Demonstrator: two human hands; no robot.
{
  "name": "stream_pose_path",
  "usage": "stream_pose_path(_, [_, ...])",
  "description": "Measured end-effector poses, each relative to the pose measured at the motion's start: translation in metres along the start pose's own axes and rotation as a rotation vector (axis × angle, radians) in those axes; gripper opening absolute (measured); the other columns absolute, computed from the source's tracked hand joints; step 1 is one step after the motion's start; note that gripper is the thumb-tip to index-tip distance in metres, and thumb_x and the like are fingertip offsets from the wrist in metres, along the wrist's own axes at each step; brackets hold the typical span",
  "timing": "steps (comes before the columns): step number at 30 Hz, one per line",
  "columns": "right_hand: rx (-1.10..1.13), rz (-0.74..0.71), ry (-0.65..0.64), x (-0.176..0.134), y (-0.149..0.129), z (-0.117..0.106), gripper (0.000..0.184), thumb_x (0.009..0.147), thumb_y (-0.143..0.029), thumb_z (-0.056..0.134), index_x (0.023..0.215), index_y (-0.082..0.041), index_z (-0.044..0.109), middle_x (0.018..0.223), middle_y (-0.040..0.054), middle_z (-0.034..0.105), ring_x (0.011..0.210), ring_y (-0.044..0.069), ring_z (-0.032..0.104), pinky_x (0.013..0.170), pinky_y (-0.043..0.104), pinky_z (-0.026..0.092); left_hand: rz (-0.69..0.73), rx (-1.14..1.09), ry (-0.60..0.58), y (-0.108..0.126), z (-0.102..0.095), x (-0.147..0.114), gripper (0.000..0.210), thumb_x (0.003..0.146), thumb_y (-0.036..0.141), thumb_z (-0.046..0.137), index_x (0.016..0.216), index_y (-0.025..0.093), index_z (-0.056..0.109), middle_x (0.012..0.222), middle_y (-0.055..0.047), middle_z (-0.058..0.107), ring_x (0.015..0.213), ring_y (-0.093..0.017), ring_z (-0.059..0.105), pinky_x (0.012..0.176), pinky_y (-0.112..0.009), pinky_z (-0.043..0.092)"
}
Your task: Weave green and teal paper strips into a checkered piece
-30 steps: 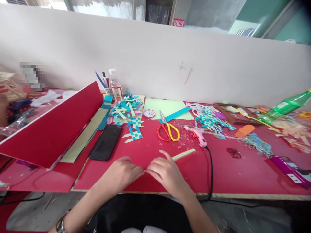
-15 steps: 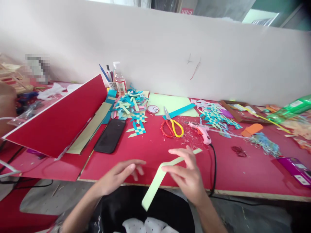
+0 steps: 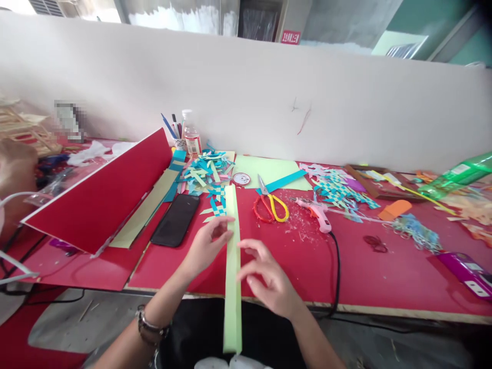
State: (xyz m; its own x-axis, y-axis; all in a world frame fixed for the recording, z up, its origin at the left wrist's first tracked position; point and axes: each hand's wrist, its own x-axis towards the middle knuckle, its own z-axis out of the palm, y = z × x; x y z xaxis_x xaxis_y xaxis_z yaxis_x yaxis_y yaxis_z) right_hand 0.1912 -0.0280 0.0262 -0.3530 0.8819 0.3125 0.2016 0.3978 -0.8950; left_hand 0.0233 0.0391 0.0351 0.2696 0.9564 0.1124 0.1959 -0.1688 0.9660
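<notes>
Green paper strip (image 3: 232, 266) runs lengthwise between your hands: left hand (image 3: 207, 245) apparently pinches it, right hand (image 3: 269, 279) rests open alongside.

A long light green paper strip (image 3: 232, 266) runs straight down the red table (image 3: 365, 277), and both hands touch it near its middle. The left hand (image 3: 207, 245) pinches its left edge with the thumb on top, and the right hand (image 3: 269, 279) sits at its right edge with loose fingers. A black phone (image 3: 175, 220) lies left of the strip, and red and yellow scissors (image 3: 271, 205) lie to its right.
</notes>
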Motion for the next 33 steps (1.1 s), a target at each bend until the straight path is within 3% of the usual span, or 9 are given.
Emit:
stream_pose_path(4, [0.005, 0.167, 0.32, 0.037, 0.007, -0.018, 0.017, 0.078, -0.033, 0.047, 0.089, -0.02, 0.046, 0.086, 0.003, 0.051, 0.083, 0.014, 0.053, 0.072, 0.026, 0.045, 0.246, 0.361, 0.038, 0.005, 0.009, 0.004, 0.023, 0.08, 0.019, 0.045, 0.102, 0.018, 0.052, 0.075, 0.0, 0.052, 0.07, -0.012, 0.051, 0.068, -0.024, 0.041])
stream_pose_path(8, [-0.156, 0.176, 0.438, 0.083, 0.01, -0.038, 0.024, 0.072, -0.042, 0.052, 0.076, -0.02, 0.042, 0.064, -0.0033, 0.046, 0.058, 0.011, 0.046, 0.054, 0.022, 0.038, 0.336, 0.465, -0.081, 0.01, 0.022, 0.002, 0.026, 0.08, 0.015, 0.042, 0.105, 0.018, 0.047, 0.08, -0.001, 0.055, 0.071, -0.012, 0.053, 0.065, -0.023, 0.042])
stream_pose_path(14, [-0.185, 0.19, 0.415, 0.118, 0.026, -0.054, 0.02, 0.075, -0.032, 0.043, 0.059, -0.02, 0.042, 0.05, -0.0042, 0.04, 0.048, 0.011, 0.038, 0.048, 0.022, 0.028, 0.288, 0.493, -0.087, 0.005, 0.027, 0.005, 0.034, 0.078, 0.017, 0.043, 0.112, 0.019, 0.04, 0.076, 0.001, 0.054, 0.069, -0.012, 0.054, 0.062, -0.023, 0.041])
stream_pose_path(18, [-0.079, 0.192, 0.346, 0.119, 0.038, -0.047, 0.022, 0.072, -0.031, 0.045, 0.055, -0.02, 0.038, 0.048, -0.0059, 0.033, 0.046, 0.009, 0.034, 0.045, 0.021, 0.024, 0.201, 0.352, 0.051, 0.0, 0.021, 0.033, 0.051, 0.075, 0.022, 0.047, 0.123, 0.017, 0.028, 0.078, 0.001, 0.053, 0.06, -0.01, 0.05, 0.057, -0.021, 0.038])
stream_pose_path(20, [-0.047, 0.201, 0.296, 0.117, 0.039, -0.041, 0.023, 0.072, -0.031, 0.046, 0.053, -0.02, 0.036, 0.046, -0.0065, 0.031, 0.043, 0.008, 0.033, 0.043, 0.021, 0.024, 0.16, 0.282, 0.102, -0.001, 0.018, 0.055, 0.037, 0.077, 0.027, 0.044, 0.112, 0.015, 0.041, 0.073, 0.002, 0.052, 0.057, -0.009, 0.046, 0.053, -0.02, 0.035])
stream_pose_path(22, [-0.01, 0.229, 0.247, 0.116, 0.039, -0.036, 0.023, 0.071, -0.032, 0.047, 0.054, -0.02, 0.037, 0.044, -0.0071, 0.033, 0.039, 0.008, 0.035, 0.04, 0.02, 0.025, 0.12, 0.286, 0.098, -0.002, 0.016, 0.075, 0.022, 0.077, 0.032, 0.044, 0.079, 0.013, 0.054, 0.059, 0.003, 0.046, 0.052, -0.009, 0.04, 0.048, -0.02, 0.028])
stream_pose_path(25, [0.045, 0.296, 0.221, 0.116, 0.041, -0.034, 0.023, 0.073, -0.037, 0.045, 0.056, -0.02, 0.042, 0.04, -0.0069, 0.038, 0.034, 0.008, 0.038, 0.035, 0.02, 0.026, 0.103, 0.27, 0.097, -0.005, 0.016, 0.095, 0.031, 0.077, 0.037, 0.042, 0.058, 0.013, 0.05, 0.05, 0.004, 0.039, 0.049, -0.008, 0.035, 0.045, -0.02, 0.023])
stream_pose_path(29, [0.101, 0.359, 0.289, 0.121, 0.046, -0.036, 0.033, 0.075, -0.044, 0.041, 0.054, -0.019, 0.043, 0.038, -0.006, 0.04, 0.03, 0.006, 0.034, 0.031, 0.019, 0.022, 0.095, 0.203, 0.052, -0.01, 0.021, 0.103, 0.034, 0.075, 0.04, 0.042, 0.053, 0.014, 0.046, 0.048, 0.005, 0.037, 0.048, -0.007, 0.034, 0.045, -0.02, 0.023])
stream_pose_path(33, [0.151, 0.387, 0.325, 0.124, 0.051, -0.038, 0.027, 0.073, -0.04, 0.045, 0.057, -0.019, 0.043, 0.036, -0.008, 0.037, 0.031, 0.004, 0.029, 0.031, 0.017, 0.018, 0.061, 0.133, 0.024, -0.015, 0.025, 0.105, 0.033, 0.073, 0.042, 0.043, 0.057, 0.014, 0.048, 0.05, 0.005, 0.039, 0.048, -0.007, 0.036, 0.045, -0.02, 0.026])
